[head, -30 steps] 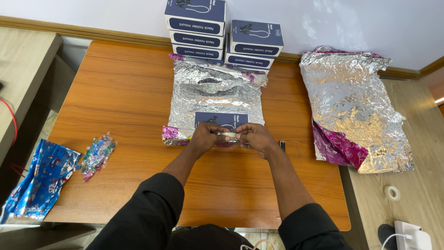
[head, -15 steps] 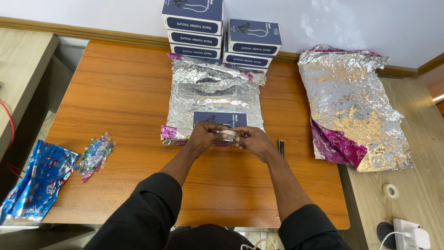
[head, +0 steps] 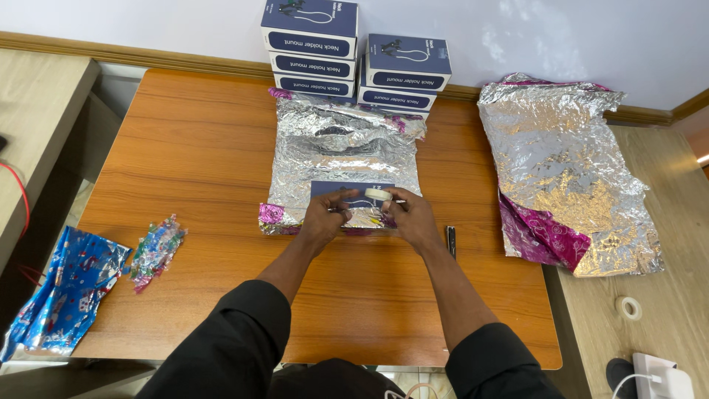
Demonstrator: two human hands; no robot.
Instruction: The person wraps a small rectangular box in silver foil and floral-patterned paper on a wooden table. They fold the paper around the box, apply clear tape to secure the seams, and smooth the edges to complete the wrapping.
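Observation:
A navy box [head: 347, 189] lies on a crinkled silver foil wrapping sheet [head: 336, 144] with a magenta underside, in the middle of the orange wooden table [head: 192, 148]. The sheet's near flap [head: 363, 219] is folded up over the box's front edge. My right hand [head: 412, 219] holds a small white tape roll [head: 377, 194] in its fingertips just above the box. My left hand [head: 323, 219] rests on the flap, and its thumb and fingers pinch the tape's free end beside the roll.
Two stacks of navy boxes [head: 313, 38] [head: 405, 65] stand against the back wall. A large crumpled silver and magenta sheet [head: 561, 170] lies at the right. Blue patterned wrap [head: 63, 292] and a multicoloured scrap [head: 155, 247] lie at the left. A small dark tool [head: 450, 238] lies by my right wrist, and a second tape roll [head: 628, 307] sits on the side table.
Both hands have moved from the sheet's near edge up over the box. The tape roll went up and slightly right with my right hand, and the foil flap now covers the box's front.

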